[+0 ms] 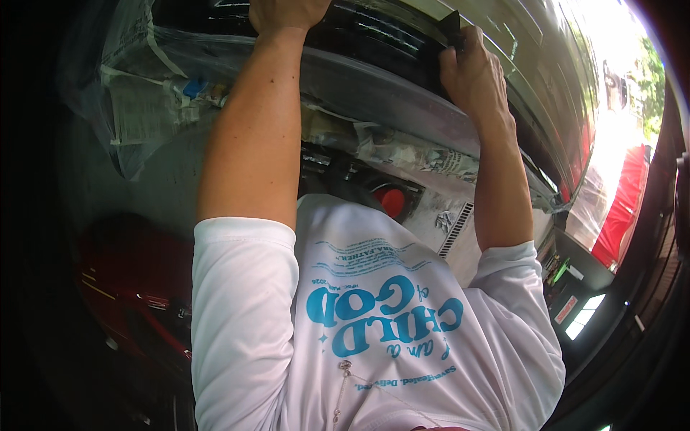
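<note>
A vehicle body with a glossy gold-green panel (517,36) and a black lower band (381,36) fills the top of the view. My left hand (287,13) is up against the black band at the top edge. Its fingers are cut off by the picture, so their state is hidden. Further right, my right hand (478,68) is closed with thumb and fingers on a thin black pointed piece (451,29). That piece is held where the black band meets the gold-green panel; its exact kind does not show.
Clear plastic sheeting (136,79) and newspaper (424,154) hang below the black band. A dark red car (136,280) stands at the left. On the floor are a slotted drain (456,230) and a round red-centred object (392,202). A red sheet (622,208) hangs at the right.
</note>
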Available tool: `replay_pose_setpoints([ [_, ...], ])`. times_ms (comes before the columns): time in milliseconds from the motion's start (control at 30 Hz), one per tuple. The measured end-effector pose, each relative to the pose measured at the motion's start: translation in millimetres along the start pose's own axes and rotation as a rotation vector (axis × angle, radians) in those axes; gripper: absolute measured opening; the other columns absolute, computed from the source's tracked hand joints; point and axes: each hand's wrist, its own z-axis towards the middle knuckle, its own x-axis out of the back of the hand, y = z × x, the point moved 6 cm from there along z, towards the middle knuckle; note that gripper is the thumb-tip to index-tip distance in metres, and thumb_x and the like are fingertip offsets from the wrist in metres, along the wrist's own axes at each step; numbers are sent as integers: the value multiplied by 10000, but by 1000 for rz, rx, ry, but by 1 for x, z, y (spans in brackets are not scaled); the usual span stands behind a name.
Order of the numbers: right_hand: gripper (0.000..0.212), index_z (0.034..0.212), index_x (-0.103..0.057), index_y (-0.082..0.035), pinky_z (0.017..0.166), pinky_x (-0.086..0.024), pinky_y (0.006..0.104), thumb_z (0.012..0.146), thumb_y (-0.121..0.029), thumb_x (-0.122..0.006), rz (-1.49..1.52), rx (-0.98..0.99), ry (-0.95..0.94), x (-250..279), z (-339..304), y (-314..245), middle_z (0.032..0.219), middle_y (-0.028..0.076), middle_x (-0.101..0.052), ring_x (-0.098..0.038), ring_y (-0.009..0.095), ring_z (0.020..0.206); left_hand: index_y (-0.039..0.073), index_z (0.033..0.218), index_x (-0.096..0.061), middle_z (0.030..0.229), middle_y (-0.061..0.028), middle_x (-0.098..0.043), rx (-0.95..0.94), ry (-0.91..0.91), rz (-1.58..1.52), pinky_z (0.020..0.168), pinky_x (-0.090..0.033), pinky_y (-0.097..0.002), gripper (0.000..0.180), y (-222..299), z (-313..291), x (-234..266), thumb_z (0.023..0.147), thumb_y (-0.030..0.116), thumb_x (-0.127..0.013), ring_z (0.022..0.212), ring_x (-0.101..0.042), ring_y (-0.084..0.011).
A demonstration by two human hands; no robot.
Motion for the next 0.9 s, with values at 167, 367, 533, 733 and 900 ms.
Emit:
replay_pose_setpoints([
  [167, 373, 1321, -530, -85, 894, -535, 609, 1024, -306, -571, -83, -83, 39, 0, 3, -16, 1011, 287, -747, -701, 518, 1000, 135, 1643, -283, 1018, -303, -736, -14, 10, -25, 878, -557, -572, 865, -1, -2, -1, 918, 416, -662, 953, -708, -501],
  [367, 374, 1332, -498, -98, 892, -539, 606, 1040, -322, -568, -143, -189, 23, -7, -2, -17, 1020, 310, -738, -697, 525, 1026, 137, 1658, -249, 984, -302, -735, 85, -141, 1, 848, -563, -574, 890, -3, 2, 5, 914, 394, -665, 927, -715, -490],
  [533, 361, 1314, -487, -84, 867, -543, 614, 1046, -315, -557, -147, -305, 115, -4, -18, 14, 989, 341, -726, -699, 540, 1000, 126, 1659, -242, 916, -295, -733, 20, -105, -93, 807, -567, -569, 911, -1, 1, 6, 904, 394, -676, 874, -719, -483],
  [733, 324, 1268, -522, -86, 846, -540, 622, 1047, -321, -550, -126, -196, 85, -5, -8, -30, 964, 317, -736, -701, 543, 959, 107, 1661, -232, 881, -287, -731, 72, -191, -85, 788, -569, -561, 923, 3, 3, 6, 904, 393, -677, 852, -722, -473],
  [900, 287, 1239, -555, -118, 862, -540, 608, 1044, -328, -553, -175, -141, 56, -3, -5, -33, 962, 304, -739, -697, 536, 979, 82, 1658, -224, 876, -288, -731, 29, -167, -111, 799, -569, -554, 920, -1, 3, 5, 916, 398, -667, 846, -723, -472],
])
